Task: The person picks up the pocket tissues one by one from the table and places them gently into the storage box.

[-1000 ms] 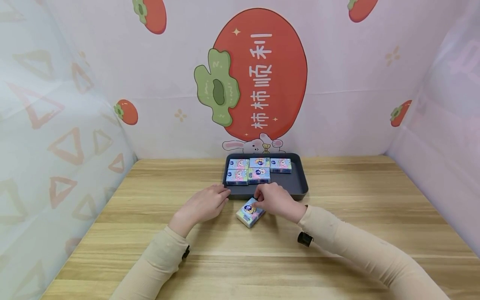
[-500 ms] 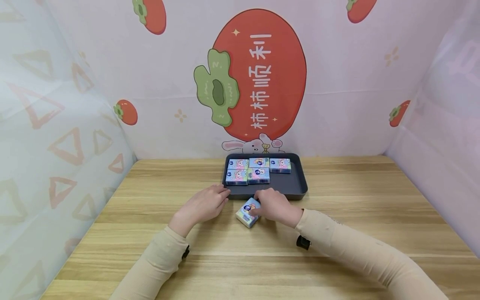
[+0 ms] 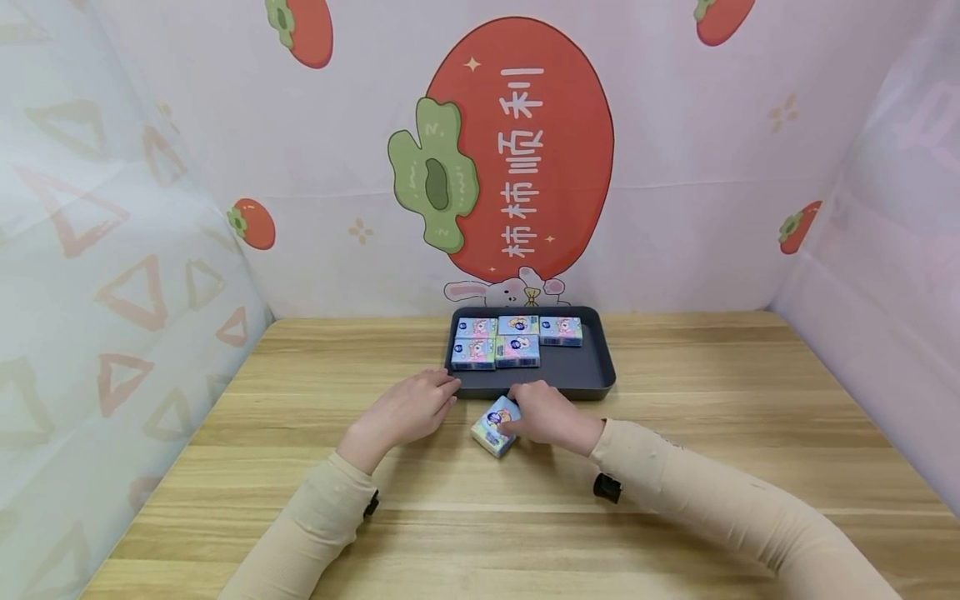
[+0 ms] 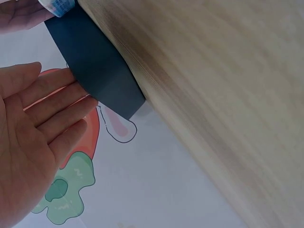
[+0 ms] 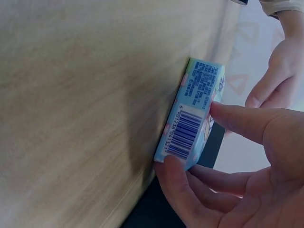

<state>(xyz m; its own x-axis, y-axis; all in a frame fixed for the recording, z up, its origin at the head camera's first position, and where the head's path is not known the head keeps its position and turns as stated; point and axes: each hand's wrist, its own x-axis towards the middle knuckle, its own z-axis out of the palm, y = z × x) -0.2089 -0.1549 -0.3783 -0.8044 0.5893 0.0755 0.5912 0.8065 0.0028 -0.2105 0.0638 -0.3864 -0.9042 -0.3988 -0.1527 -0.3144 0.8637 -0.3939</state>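
My right hand (image 3: 553, 419) holds a blue tissue pack (image 3: 496, 426) lying askew in front of the tray. In the right wrist view, the thumb lies on the printed top edge of the pack (image 5: 187, 111), fingers bent at its near end, its barcode side showing. A dark grey tray (image 3: 577, 367) carries several similar tissue packs (image 3: 517, 350) in two rows at its left and back. My left hand (image 3: 412, 407) touches the tray's front left corner; the left wrist view shows its fingers (image 4: 57, 102) fairly straight against the tray's outer wall (image 4: 102, 71).
The wooden table (image 3: 712, 433) runs up to a printed backdrop (image 3: 675, 242) close behind the tray. Cloth walls stand on both sides. A bare strip of tray floor shows at its right and front.
My right hand has come slightly lower and nearer, its thumb shifting over the tissue pack. The pack has turned very slightly. My left hand and the tray look unmoved.
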